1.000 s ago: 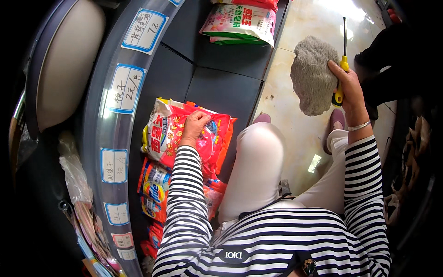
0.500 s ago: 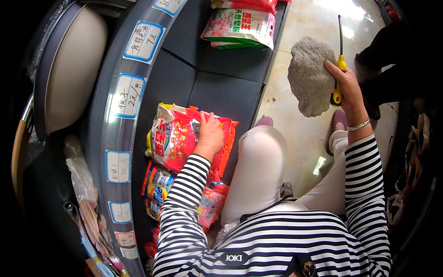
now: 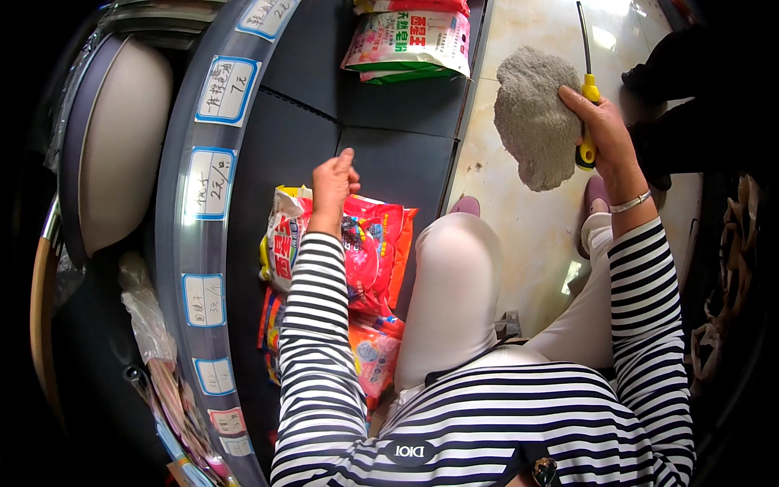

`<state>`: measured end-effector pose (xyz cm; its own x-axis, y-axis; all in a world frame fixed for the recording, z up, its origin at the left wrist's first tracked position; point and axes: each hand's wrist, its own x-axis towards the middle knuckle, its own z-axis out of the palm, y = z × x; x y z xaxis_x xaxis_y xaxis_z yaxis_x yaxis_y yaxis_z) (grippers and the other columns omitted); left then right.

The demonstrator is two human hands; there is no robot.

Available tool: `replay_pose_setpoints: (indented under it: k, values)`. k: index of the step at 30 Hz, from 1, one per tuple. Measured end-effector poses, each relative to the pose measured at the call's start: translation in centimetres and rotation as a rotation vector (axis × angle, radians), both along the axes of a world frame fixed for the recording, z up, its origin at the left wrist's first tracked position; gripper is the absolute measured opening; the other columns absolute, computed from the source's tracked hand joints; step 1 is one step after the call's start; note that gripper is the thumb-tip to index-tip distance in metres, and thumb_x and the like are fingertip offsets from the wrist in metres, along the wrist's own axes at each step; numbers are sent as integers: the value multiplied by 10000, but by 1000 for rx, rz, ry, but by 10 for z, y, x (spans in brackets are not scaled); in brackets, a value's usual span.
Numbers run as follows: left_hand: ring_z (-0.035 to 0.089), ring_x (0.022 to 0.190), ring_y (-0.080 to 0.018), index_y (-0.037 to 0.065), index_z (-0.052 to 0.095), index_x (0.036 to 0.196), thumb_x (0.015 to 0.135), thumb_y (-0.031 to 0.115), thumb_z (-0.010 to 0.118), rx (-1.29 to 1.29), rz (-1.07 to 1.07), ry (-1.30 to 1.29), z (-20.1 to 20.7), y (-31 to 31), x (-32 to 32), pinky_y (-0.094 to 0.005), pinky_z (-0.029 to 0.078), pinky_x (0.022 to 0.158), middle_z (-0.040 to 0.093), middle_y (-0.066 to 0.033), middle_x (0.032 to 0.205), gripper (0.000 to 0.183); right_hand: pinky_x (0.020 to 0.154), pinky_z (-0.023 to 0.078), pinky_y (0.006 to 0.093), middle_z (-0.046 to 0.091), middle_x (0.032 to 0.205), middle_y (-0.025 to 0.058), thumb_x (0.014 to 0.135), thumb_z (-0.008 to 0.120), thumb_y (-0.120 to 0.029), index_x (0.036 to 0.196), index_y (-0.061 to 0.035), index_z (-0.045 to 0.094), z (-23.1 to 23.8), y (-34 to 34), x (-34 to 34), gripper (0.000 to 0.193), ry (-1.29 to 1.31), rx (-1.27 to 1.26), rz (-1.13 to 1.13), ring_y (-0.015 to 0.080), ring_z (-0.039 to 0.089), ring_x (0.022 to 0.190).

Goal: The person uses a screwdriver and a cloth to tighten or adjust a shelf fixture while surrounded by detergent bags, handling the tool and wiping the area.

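Observation:
My right hand (image 3: 610, 138) grips a fluffy grey cloth (image 3: 537, 122) together with a screwdriver (image 3: 587, 154). The screwdriver has a yellow and black handle, and its long thin shaft points away from me. Over the far edge of a pile of red detergent bags (image 3: 377, 252) is my left hand (image 3: 334, 185), fingers curled in and nothing visible in them. Its forearm crosses above the bags and hides part of them. The bags lie on a dark grey shelf (image 3: 398, 166).
More detergent bags (image 3: 410, 40) lie at the shelf's far end. A curved rail (image 3: 174, 252) with handwritten labels runs along the left, beside a large pan (image 3: 126, 142). Another person's dark-clothed legs (image 3: 673, 105) stand at the right on the tiled floor (image 3: 519, 268).
My left hand has lifted off the red bags and moved left and away from me, its fingers curling in. The right hand keeps hold of the cloth and screwdriver, shifted slightly.

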<state>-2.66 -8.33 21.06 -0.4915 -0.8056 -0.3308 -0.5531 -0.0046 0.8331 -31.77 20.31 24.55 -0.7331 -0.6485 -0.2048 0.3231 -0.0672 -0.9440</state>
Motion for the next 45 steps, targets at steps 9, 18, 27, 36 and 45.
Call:
replay_pose_setpoints:
  k: [9,18,27,36,45]
  values:
    - [593,691,-289,85,536,786,811,171,558,-1196,-355,-606,-4,71,20,-404,488,551,576,-87,779,92,401,397,140,609,699,4,804,682,-249,913,-1,616,0,-3,-1,279,-8,-18,21,25,506,453]
    - [543,868,-272,120,520,947,623,353,763,-1160,-258,-901,-52,118,69,-403,476,701,511,-73,956,467,403,397,145,603,701,-1,793,693,-269,901,-7,612,-5,-8,4,295,14,47,65,24,501,457]
    - [590,770,-302,90,530,903,691,115,644,-1077,-349,-906,-66,94,85,-416,495,641,540,-108,902,241,399,387,146,596,688,-8,797,686,-259,897,-6,616,2,-5,3,281,-7,-6,55,20,486,445]
    - [585,711,-269,55,610,684,627,43,586,-718,-299,-372,-32,80,95,-350,471,625,576,-77,753,64,396,387,147,598,679,-9,800,681,-263,888,-15,621,1,-2,1,269,17,8,25,23,484,437]
    - [521,751,-258,50,593,647,578,15,553,-680,-502,-251,-48,71,104,-353,427,705,545,-66,708,87,394,384,144,598,680,-4,799,681,-264,886,-7,621,-3,-5,5,278,37,51,59,22,480,433]
